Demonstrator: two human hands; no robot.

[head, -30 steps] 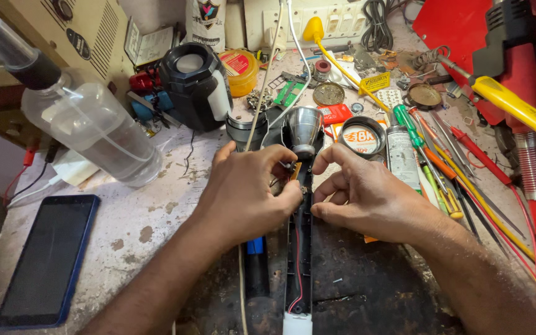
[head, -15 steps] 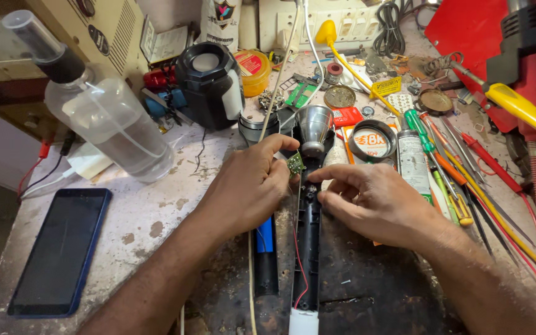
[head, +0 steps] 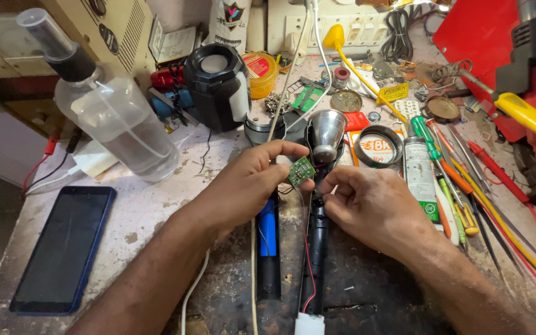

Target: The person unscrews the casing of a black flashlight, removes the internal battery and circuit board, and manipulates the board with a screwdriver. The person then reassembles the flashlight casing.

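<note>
My left hand (head: 249, 180) pinches green board (head: 302, 170); right hand (head: 367, 205), fingers curled, grips torch body (head: 317, 236) just beside it.

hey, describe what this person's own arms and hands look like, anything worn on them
Both forearms are bare right to the bottom edge of the picture, with no sleeves showing. The left hand and the right hand wear no gloves, and no rings, watch or wristband can be seen.

Dark phone screen (head: 63, 248), white-green labelled tube (head: 418, 177)
</note>
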